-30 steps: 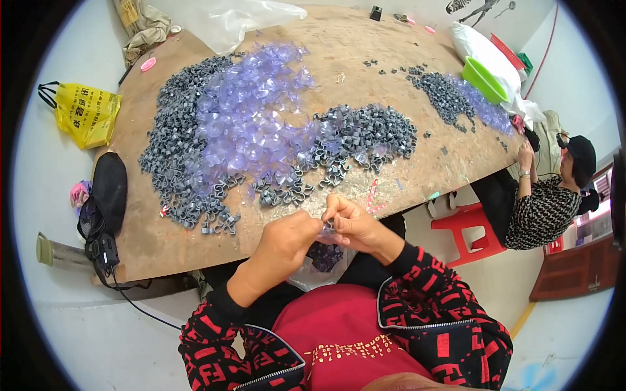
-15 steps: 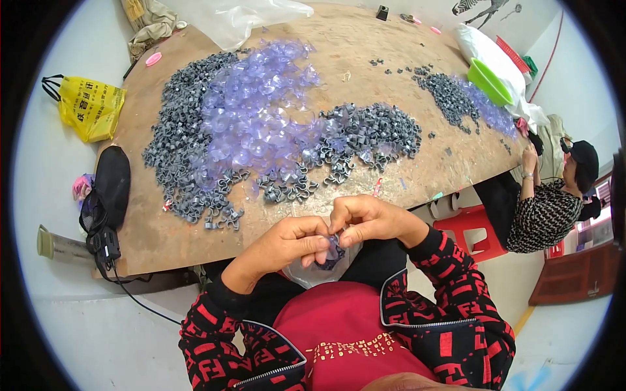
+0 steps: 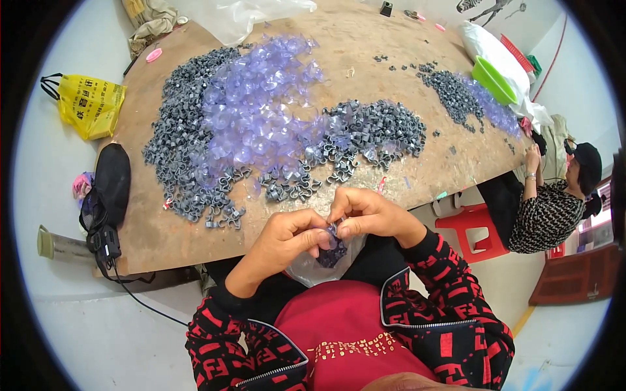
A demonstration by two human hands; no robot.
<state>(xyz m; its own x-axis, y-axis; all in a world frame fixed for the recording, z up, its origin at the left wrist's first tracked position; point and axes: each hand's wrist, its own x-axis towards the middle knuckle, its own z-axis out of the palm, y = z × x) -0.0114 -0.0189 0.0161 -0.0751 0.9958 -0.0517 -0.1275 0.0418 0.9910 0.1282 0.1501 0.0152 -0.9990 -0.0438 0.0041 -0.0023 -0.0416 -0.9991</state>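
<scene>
My left hand (image 3: 291, 234) and my right hand (image 3: 366, 214) meet over my lap, just off the table's front edge. Both pinch, thumb against fingers, on a small piece between them. It looks like a clear purplish suction cup (image 3: 332, 230) with a grey clip, mostly hidden by my fingertips. Below them, a translucent plastic bag (image 3: 309, 268) lies open on my lap with dark grey and purplish pieces (image 3: 332, 255) inside. Ahead on the table lie a heap of clear purple suction cups (image 3: 251, 107) and grey plastic clips (image 3: 177, 140), with more grey clips (image 3: 378, 130) to the right.
The brown wooden table (image 3: 365, 58) curves around me. Another person (image 3: 554, 202) sits at the right by a red stool (image 3: 473, 231), near a smaller clip pile (image 3: 450, 94) and a green basin (image 3: 493, 80). A yellow bag (image 3: 90, 106) and a black pouch (image 3: 113, 182) are at the left.
My hands stay together and have shifted slightly, with the fingertips turned a little around the small piece. More of the dark contents of the bag shows below them.
</scene>
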